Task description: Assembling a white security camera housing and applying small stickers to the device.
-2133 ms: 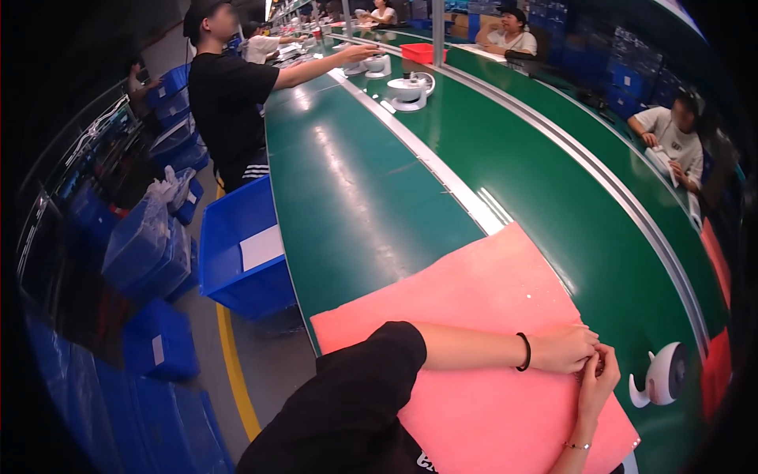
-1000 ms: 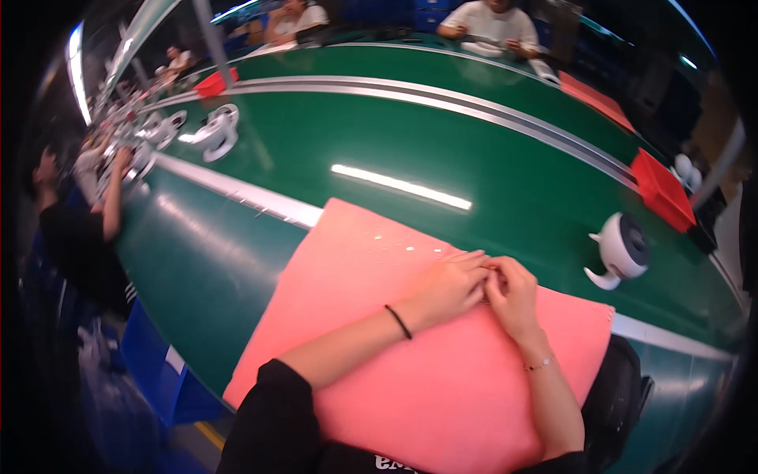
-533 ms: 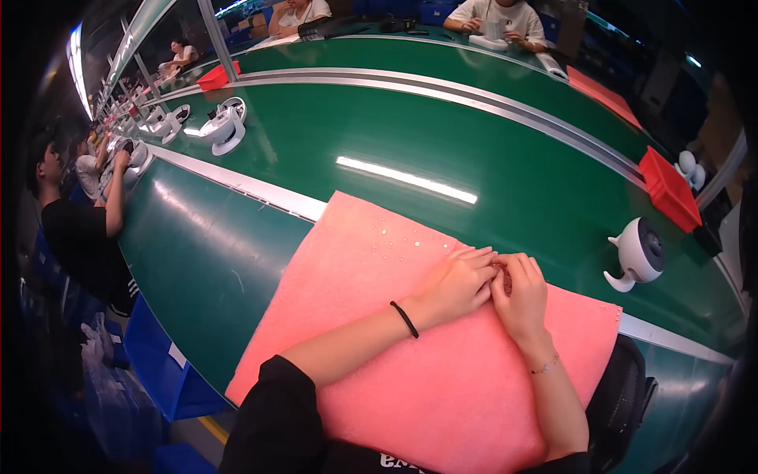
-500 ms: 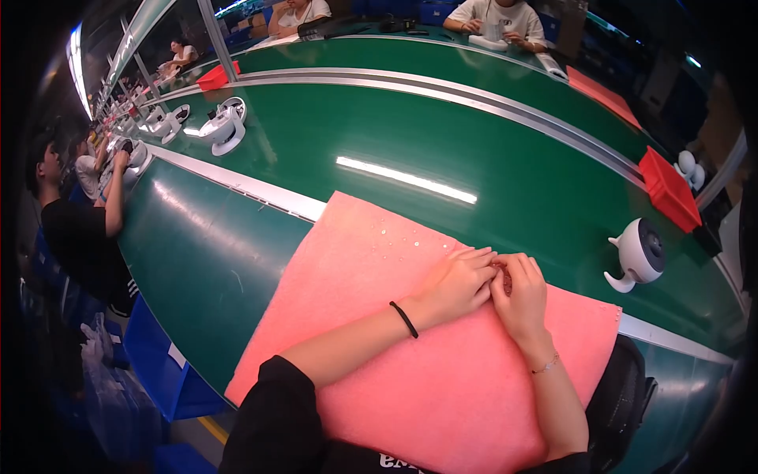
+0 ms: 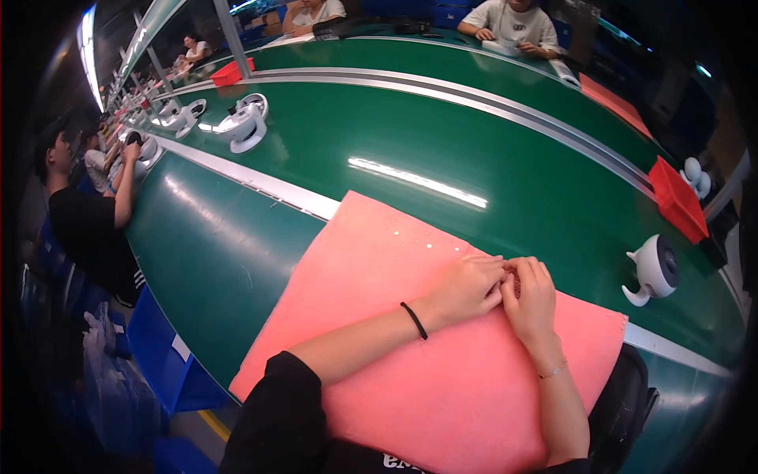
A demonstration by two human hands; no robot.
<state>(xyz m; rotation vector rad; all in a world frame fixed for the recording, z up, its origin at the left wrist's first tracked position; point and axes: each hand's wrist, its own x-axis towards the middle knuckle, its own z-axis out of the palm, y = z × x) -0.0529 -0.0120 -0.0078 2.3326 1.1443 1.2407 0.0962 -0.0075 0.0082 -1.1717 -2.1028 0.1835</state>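
My left hand (image 5: pixel 466 288) and my right hand (image 5: pixel 530 299) meet over the far right part of a pink foam sheet (image 5: pixel 410 379). Their fingertips touch, curled together. Between the fingers shows a small dark reddish-brown thing (image 5: pixel 515 283), mostly covered; its kind cannot be made out. The right hand's fingers bend around it, and the left fingers pinch at its side. Several tiny shiny pale bits, one of them a small dot (image 5: pixel 429 246), lie on the sheet beyond my left hand.
Beyond the sheet runs a green conveyor belt (image 5: pixel 395 134). A white round device with a dark face (image 5: pixel 655 268) stands at right, near a red bin (image 5: pixel 679 201). Similar white devices (image 5: pixel 243 125) stand at far left. Co-workers sit left and opposite; a blue bin (image 5: pixel 158 347) is below left.
The whole view has shifted slightly, with the scene sitting a little further right. My hands stay together around the same small thing, with only slight finger movement.
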